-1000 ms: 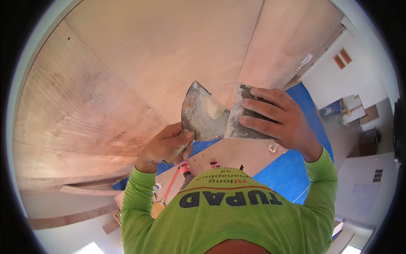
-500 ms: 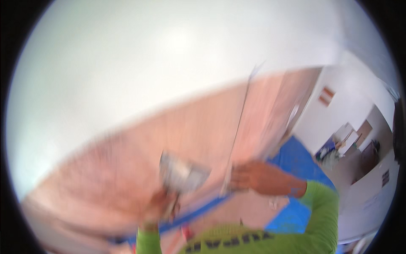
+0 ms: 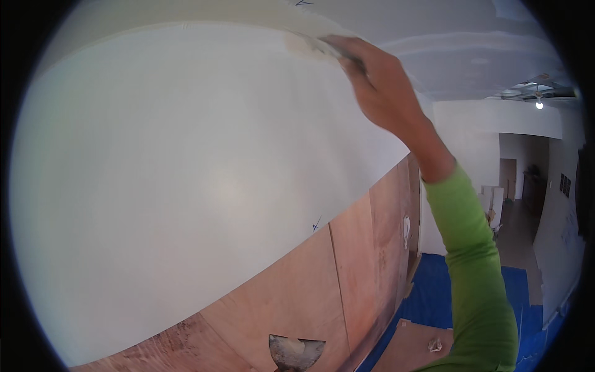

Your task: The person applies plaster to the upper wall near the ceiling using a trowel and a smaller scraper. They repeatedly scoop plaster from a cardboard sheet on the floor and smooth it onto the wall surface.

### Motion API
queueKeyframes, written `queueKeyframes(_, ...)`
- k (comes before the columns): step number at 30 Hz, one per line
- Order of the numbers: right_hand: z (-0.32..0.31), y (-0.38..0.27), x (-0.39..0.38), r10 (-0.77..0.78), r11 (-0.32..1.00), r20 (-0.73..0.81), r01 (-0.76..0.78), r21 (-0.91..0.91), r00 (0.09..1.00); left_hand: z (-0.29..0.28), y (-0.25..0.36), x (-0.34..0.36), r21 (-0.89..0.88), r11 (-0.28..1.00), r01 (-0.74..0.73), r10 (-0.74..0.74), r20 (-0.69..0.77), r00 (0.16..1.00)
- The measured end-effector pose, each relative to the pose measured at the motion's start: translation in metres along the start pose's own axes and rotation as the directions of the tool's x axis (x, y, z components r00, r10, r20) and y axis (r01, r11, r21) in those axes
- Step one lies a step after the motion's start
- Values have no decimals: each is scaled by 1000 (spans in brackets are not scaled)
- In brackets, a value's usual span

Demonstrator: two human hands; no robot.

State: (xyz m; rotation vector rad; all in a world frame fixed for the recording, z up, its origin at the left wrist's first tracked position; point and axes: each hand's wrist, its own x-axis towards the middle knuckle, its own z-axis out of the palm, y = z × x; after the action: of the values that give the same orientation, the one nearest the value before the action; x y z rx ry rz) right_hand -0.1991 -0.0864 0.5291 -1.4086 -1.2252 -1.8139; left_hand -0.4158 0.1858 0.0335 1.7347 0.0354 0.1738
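My right hand (image 3: 387, 87) is raised high, its fingers closed round a putty knife (image 3: 341, 53). The blade's tip meets the top of the white wall (image 3: 204, 161), close to the ceiling line; a beige smear shows beside it. A second, wide putty knife (image 3: 296, 352) with pale residue on its blade pokes up at the lower edge, in front of the plywood panels. Its handle is cut off by the frame, and my left hand is outside the picture.
Reddish plywood panels (image 3: 285, 285) cover the lower wall. Blue sheeting (image 3: 431, 288) lies on the floor at right, beside a brown board (image 3: 412, 344). The ceiling (image 3: 421, 56) runs overhead. Farther back, a doorway (image 3: 524, 167) opens and a lit bulb (image 3: 539, 104) hangs.
My right hand has gone from low, near the other tool, up to the wall's top edge. My left hand has dropped out of view, and the view has tilted upward.
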Motion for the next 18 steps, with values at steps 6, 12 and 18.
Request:
queueKeyframes(6,48,10,45,-59,990,-37,54,-130,998,-19,9,-20,-276,890,364,-382,-13,924)
queueKeyframes(12,60,13,57,-105,977,-52,93,-191,993,-23,21,-40,-306,909,284,-326,-96,940)
queueKeyframes(18,58,0,64,20,979,20,-16,-202,1000,-27,35,-44,-342,902,264,-305,-69,950)
